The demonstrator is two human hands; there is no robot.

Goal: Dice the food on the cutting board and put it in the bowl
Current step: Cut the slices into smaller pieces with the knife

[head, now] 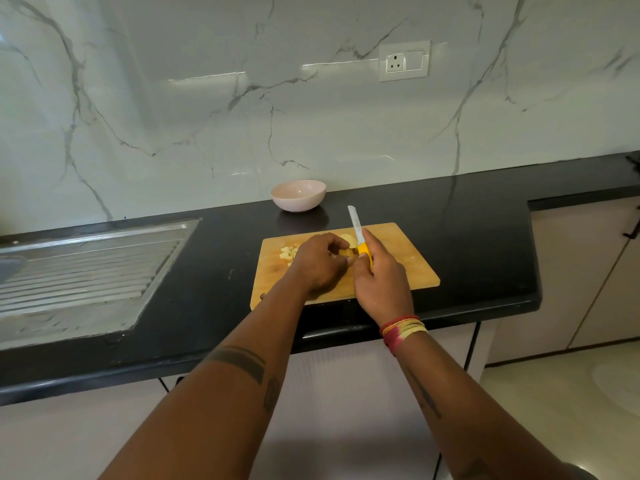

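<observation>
Right hand [377,271] grip curled round knife [358,232], left hand [320,261] pinching food [348,244]

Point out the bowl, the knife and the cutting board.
bowl [298,195]: head view, pink outer wall.
knife [356,223]: head view, middle of blade.
cutting board [408,258]: head view, bare right part.

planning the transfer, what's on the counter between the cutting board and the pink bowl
Nothing. The head view shows bare black counter between the cutting board and the pink bowl; only the knife tip overhangs it.
</observation>
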